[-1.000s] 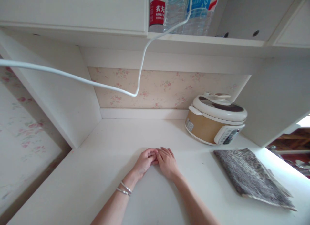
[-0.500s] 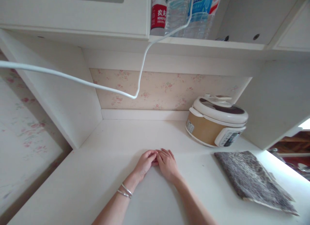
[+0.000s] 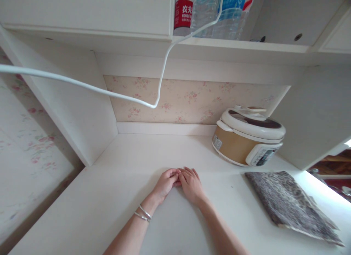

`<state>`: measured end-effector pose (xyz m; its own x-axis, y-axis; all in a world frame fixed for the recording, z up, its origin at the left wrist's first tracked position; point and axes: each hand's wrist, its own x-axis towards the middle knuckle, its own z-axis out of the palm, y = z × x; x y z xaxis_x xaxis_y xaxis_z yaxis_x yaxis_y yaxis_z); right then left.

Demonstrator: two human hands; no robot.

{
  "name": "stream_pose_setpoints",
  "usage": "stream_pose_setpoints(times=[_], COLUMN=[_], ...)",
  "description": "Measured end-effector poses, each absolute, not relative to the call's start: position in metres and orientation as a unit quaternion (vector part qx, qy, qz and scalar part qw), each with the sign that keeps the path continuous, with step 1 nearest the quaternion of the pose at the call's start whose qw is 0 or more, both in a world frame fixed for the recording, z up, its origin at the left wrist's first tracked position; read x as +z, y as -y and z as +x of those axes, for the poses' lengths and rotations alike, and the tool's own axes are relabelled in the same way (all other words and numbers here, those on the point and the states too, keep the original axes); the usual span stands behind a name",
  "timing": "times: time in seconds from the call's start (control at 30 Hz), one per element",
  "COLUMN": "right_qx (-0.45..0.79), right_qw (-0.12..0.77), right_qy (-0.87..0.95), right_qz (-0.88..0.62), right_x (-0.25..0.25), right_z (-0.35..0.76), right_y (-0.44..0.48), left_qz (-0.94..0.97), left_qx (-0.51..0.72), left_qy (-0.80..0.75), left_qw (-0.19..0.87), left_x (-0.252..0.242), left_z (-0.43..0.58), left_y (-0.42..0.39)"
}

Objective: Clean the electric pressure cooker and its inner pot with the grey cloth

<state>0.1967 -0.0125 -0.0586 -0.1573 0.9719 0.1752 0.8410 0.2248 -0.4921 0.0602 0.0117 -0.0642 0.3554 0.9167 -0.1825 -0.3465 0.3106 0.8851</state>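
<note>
My left hand rests on the white worktop, its fingers curled and thumb bent in. Whether anything lies inside those fingers is hidden. Touching it is my right hand, palm down, with its fingers stretched forward and partly over the left fingertips. Two silver bangles circle my left wrist.
A gold and white electric cooker stands at the back right. In front of it lies a folded grey-brown cloth. A white cable hangs across the view. Plastic bottles stand on the shelf above.
My hands stay together in the same pose on the worktop. The view has shifted slightly, so the cooker, cloth and shelf appear a little further right.
</note>
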Motion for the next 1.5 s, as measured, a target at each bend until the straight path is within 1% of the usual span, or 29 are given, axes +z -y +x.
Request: stream_pose_setpoints(times=[0.17, 0.57, 1.5], right_qx=[0.141, 0.138, 0.140], right_qw=[0.223, 0.236, 0.230], right_qy=[0.747, 0.746, 0.745], right_qz=[-0.609, -0.607, -0.611], right_x=[-0.0579, -0.0617, -0.0595], right_z=[0.1965, 0.1965, 0.1958], right_y=[0.0127, 0.0113, 0.0125], left_qz=[0.383, 0.387, 0.398], left_qx=[0.441, 0.441, 0.444], left_qy=[-0.352, -0.334, -0.349], left_qw=[0.731, 0.738, 0.723], left_x=[-0.0645, -0.0662, -0.0675], left_z=[0.0593, 0.0595, 0.0595], left_y=[-0.0108, -0.0119, -0.0119])
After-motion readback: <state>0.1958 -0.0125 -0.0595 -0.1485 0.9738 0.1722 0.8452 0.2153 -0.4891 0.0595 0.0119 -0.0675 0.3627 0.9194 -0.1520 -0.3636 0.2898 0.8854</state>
